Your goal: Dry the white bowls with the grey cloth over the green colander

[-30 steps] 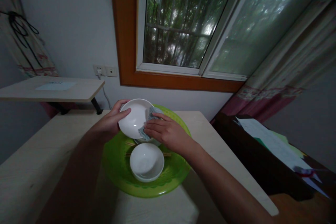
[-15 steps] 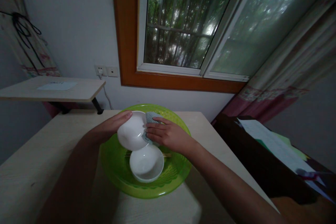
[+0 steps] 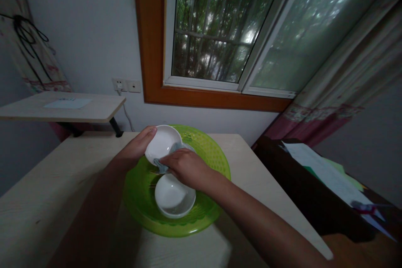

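My left hand (image 3: pixel 138 146) grips a white bowl (image 3: pixel 163 140) by its left rim, tilted so that its inside shows. In my right hand (image 3: pixel 185 165) is a grey-blue cloth (image 3: pixel 161 165), pinched over the bowl's lower right rim. Both hands are above a green plastic basin (image 3: pixel 216 155). A second white bowl (image 3: pixel 174 197) lies in the basin, just below the held one. Chopsticks (image 3: pixel 153 185) show partly beside it. Behind my right hand, another white rim (image 3: pixel 189 147) peeks out, mostly hidden.
The basin stands on a pale wooden table (image 3: pixel 248 176). A raised shelf (image 3: pixel 94 111) with a sheet of paper (image 3: pixel 67 103) is at the left. Beyond the table lies a window (image 3: pixel 216 29). Papers (image 3: pixel 320 171) rest on a dark surface at the right.
The held bowl has turned from showing its outside to showing its inside and risen slightly. My right hand has moved the cloth left, from the bowl's right side to its lower rim.
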